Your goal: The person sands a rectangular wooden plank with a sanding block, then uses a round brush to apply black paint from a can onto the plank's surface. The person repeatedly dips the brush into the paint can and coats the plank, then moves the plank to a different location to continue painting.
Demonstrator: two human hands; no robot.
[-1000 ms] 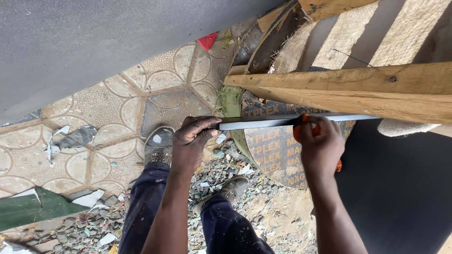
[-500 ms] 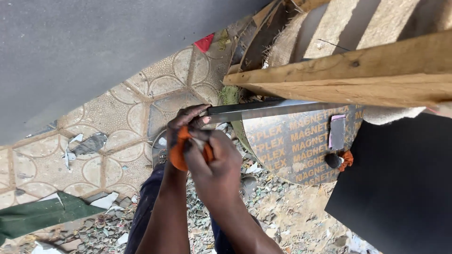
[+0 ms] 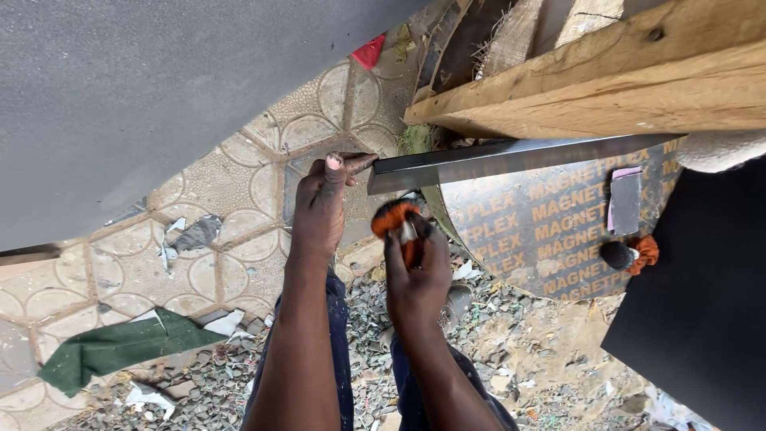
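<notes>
left grip (image 3: 323,203) steadies metal bar (image 3: 511,158), long axis running rightward.

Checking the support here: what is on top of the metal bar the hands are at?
A wooden beam lies over the metal bar. The left hand touches its free end; the right hand holds an orange tool below. The bar's far end is hidden.

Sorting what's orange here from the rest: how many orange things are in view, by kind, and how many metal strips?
Orange tool in right hand: 1
Orange-and-black tool on printed board: 1
Metal strip at left hand: 1
Total: 3
</notes>
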